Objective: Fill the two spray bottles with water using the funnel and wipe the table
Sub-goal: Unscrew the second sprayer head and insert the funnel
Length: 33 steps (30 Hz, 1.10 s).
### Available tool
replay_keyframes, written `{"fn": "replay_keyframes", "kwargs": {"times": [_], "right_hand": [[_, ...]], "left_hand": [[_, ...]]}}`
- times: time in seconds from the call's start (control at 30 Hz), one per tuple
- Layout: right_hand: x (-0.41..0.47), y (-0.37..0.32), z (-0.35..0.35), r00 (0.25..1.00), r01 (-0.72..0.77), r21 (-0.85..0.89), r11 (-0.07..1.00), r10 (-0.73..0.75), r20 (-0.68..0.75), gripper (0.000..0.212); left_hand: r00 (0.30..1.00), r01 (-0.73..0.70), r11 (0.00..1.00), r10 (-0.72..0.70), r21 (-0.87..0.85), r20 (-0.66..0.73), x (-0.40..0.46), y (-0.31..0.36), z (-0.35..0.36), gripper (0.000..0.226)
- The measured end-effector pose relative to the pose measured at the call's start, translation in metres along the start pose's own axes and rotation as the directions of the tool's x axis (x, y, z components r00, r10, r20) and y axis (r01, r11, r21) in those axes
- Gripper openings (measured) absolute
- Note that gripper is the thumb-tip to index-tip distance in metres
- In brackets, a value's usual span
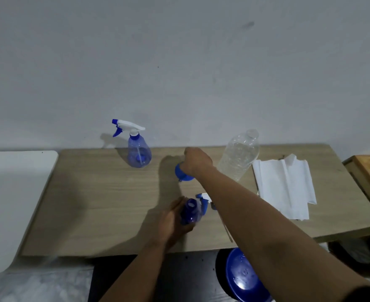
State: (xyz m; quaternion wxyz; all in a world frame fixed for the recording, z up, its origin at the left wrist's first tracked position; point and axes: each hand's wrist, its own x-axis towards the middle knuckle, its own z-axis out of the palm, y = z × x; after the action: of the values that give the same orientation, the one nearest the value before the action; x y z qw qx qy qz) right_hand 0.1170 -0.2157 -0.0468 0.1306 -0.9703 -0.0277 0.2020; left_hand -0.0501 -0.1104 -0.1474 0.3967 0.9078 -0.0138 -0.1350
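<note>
My left hand (pixel 175 216) grips an uncapped blue spray bottle (pixel 191 211) standing near the table's front middle. Its white and blue trigger head (pixel 204 200) lies on the table just to the right, partly hidden by my right arm. My right hand (pixel 196 161) is closed on a blue funnel (pixel 183 172) farther back on the wooden table (pixel 97 203). A second blue spray bottle (pixel 138 152), with its trigger head on, stands at the back left. A clear water bottle (pixel 239 155) stands at the back right.
White paper towels (pixel 286 186) lie on the table's right side. A white surface (pixel 12 192) adjoins on the left, a wooden piece (pixel 369 173) on the right. Below the front edge sits a blue round object (pixel 243 275). A wall stands right behind the table.
</note>
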Motion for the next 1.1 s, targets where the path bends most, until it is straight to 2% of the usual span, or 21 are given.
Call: {"fn": "replay_keyframes", "kwargs": {"times": [0.07,0.1,0.2,0.27,0.37,0.47,0.53,0.7,0.8,0.87,0.97,1.1], "right_hand": [[0.016,-0.003,0.005,0.998,-0.012,-0.011,1.000,0.012,0.064,0.055],[0.023,-0.004,0.008,0.995,-0.005,-0.032,0.999,0.009,0.098,0.060],[0.030,-0.007,0.017,0.980,0.084,-0.202,0.976,-0.044,0.194,0.049],[0.036,-0.009,0.030,0.979,0.107,-0.288,0.952,-0.050,0.197,0.045],[0.043,-0.016,0.043,0.980,0.092,-0.340,0.936,-0.025,0.196,0.047],[0.042,-0.016,0.038,0.971,0.137,-0.377,0.916,-0.049,0.234,0.056],[0.038,-0.014,0.035,0.972,0.132,-0.349,0.928,-0.053,0.227,0.060],[0.023,-0.003,0.015,0.983,0.056,-0.035,0.998,-0.049,0.175,0.080],[-0.001,0.001,-0.011,0.990,0.065,0.204,0.977,-0.088,0.107,0.075],[-0.022,0.004,-0.026,0.994,0.084,0.396,0.914,-0.105,0.029,0.069],[-0.059,0.013,-0.033,0.993,0.121,0.634,0.764,-0.103,-0.065,0.061],[-0.100,0.031,-0.016,0.989,0.148,0.810,0.567,-0.102,-0.108,0.065]], "left_hand": [[0.999,-0.043,0.998,0.042,-0.042,-0.028,0.000,-0.004,0.004,0.067],[0.997,-0.062,0.995,0.058,-0.073,-0.051,-0.001,-0.004,0.005,0.065],[0.994,-0.100,0.994,0.098,-0.049,-0.039,-0.002,-0.002,0.001,0.074],[0.997,-0.080,0.997,0.080,-0.021,-0.002,0.001,-0.006,0.001,0.080],[0.997,-0.074,0.997,0.074,0.002,0.033,0.001,-0.005,0.000,0.083],[0.994,-0.109,0.994,0.109,0.024,0.009,0.002,-0.006,0.000,0.081],[0.996,-0.091,0.995,0.091,0.031,0.011,0.001,-0.005,0.000,0.081],[0.999,-0.045,0.998,0.046,-0.041,0.029,-0.004,0.012,-0.015,0.062],[0.996,0.045,0.998,-0.040,-0.053,0.083,-0.007,0.024,-0.024,0.055],[0.993,0.070,0.998,-0.070,-0.003,0.097,-0.010,0.035,-0.028,0.055],[0.986,0.120,0.991,-0.126,0.063,0.109,-0.019,0.054,-0.028,0.049],[0.988,0.139,0.989,-0.142,0.054,0.059,-0.024,0.055,-0.018,0.044]]}}
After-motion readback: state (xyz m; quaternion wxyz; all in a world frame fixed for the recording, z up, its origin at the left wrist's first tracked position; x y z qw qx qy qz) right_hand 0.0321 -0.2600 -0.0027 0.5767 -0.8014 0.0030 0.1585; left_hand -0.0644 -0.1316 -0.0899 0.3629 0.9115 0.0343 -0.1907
